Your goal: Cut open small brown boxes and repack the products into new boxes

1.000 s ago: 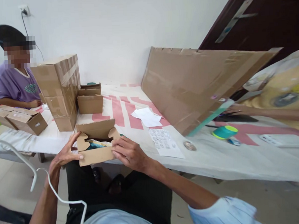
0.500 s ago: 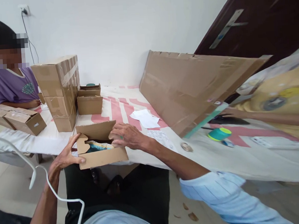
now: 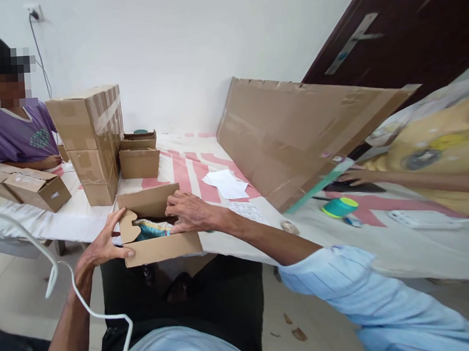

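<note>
An opened cardboard box (image 3: 163,250) sits at the table's front edge, its back flap standing up. Inside lies a blue and yellow packet (image 3: 152,229). My left hand (image 3: 107,241) grips the box's left end, thumb on the front wall and fingers at the back corner. Over the right part of the opening is my right hand (image 3: 187,211), its fingers bent down into the box beside the packet. The fingertips are hidden, so whatever they touch cannot be made out.
Taped boxes (image 3: 85,147) are stacked behind at the left, beside open small boxes (image 3: 140,162). White papers (image 3: 226,184) lie mid-table. A large cardboard sheet (image 3: 295,134) leans at the right, near a green tape roll (image 3: 342,207). People sit at both sides; a white wire (image 3: 83,301) hangs near my left arm.
My right hand has shifted slightly left and lower into the box, nearer the packet. My left hand keeps its hold. The view has moved a little.
</note>
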{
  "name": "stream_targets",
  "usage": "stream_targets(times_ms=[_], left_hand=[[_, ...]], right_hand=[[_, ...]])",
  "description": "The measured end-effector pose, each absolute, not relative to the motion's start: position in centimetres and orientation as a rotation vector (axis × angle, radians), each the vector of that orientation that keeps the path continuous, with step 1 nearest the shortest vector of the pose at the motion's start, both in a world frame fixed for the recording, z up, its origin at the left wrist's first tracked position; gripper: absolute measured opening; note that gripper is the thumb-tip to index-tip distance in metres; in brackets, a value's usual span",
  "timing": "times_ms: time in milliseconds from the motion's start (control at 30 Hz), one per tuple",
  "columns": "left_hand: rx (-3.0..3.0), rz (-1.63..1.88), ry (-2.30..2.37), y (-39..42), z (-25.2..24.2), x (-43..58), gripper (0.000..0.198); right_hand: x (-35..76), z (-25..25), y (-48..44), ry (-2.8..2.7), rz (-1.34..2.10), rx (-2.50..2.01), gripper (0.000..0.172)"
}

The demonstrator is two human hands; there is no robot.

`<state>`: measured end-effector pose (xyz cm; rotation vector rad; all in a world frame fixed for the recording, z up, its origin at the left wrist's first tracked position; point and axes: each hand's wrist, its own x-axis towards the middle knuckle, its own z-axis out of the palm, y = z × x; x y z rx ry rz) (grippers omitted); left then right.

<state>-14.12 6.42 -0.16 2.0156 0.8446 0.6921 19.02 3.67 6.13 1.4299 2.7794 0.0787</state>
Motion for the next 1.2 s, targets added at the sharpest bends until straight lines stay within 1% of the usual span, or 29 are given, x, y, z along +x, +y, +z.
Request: stream_targets(times_ms=[67, 100, 233, 267, 333, 400, 467, 533, 600, 633, 700, 833, 867, 967, 1067, 1200], left_hand=[[2.024, 0.690, 0.830, 6.5, -0.2, -14.1, 0.124], [2.029, 0.693, 0.824, 6.5, -0.2, -14.0, 0.123], [2.034, 0.702, 0.818, 6.8, -0.4, -13.8, 0.119], [2.035, 0.705, 0.820, 6.8, -0.4, -13.7, 0.119], [2.039, 0.712, 0.822, 6.9, -0.5, -13.6, 0.119], [2.033, 0.716, 0.832, 6.9, -0.6, -13.5, 0.120], [2.016, 0.719, 0.843, 7.1, -0.7, -13.5, 0.122], [2.003, 0.716, 0.846, 7.2, -0.8, -13.5, 0.122], [2.003, 0.718, 0.839, 7.4, -0.9, -13.5, 0.121], [2.003, 0.721, 0.835, 7.4, -0.9, -13.5, 0.121], [2.003, 0.733, 0.833, 7.5, -1.0, -13.6, 0.121], [1.997, 0.726, 0.851, 7.7, -0.8, -13.5, 0.120], [1.993, 0.724, 0.850, 7.8, -0.7, -13.4, 0.120], [1.965, 0.738, 0.840, 8.1, -0.5, -13.1, 0.122], [1.926, 0.728, 0.848, 8.5, -0.5, -12.8, 0.127], [1.912, 0.688, 0.834, 9.2, -0.2, -12.7, 0.132]], right_hand=[[19.4, 6.3, 3.3, 2.834, 0.139, 1.471, 0.042], [19.5, 6.5, 3.2, 2.852, 0.180, 1.493, 0.039], [20.7, 7.6, 2.7, 2.784, 0.352, 1.543, 0.012], [21.0, 7.8, 2.5, 2.724, 0.408, 1.554, 0.010], [21.3, 8.1, 2.2, 2.602, 0.500, 1.558, 0.015], [21.0, 8.0, 2.0, 2.511, 0.515, 1.545, 0.020], [20.2, 8.0, 2.1, 2.448, 0.413, 1.552, 0.019], [19.0, 8.0, 2.6, 2.424, 0.216, 1.561, 0.020], [17.9, 8.2, 3.3, 2.422, 0.000, 1.544, 0.032], [17.4, 8.2, 3.7, 2.418, -0.087, 1.531, 0.035], [16.6, 8.1, 4.4, 2.399, -0.198, 1.514, 0.032], [16.0, 7.1, 5.1, 2.412, -0.244, 1.535, 0.017], [16.1, 6.8, 5.1, 2.426, -0.229, 1.562, 0.015], [16.8, 6.8, 4.9, 2.490, -0.189, 1.694, 0.020], [18.4, 8.4, 4.3, 2.690, -0.287, 1.855, 0.023], [21.4, 12.3, 3.6, 3.005, -0.687, 1.986, 0.025]])
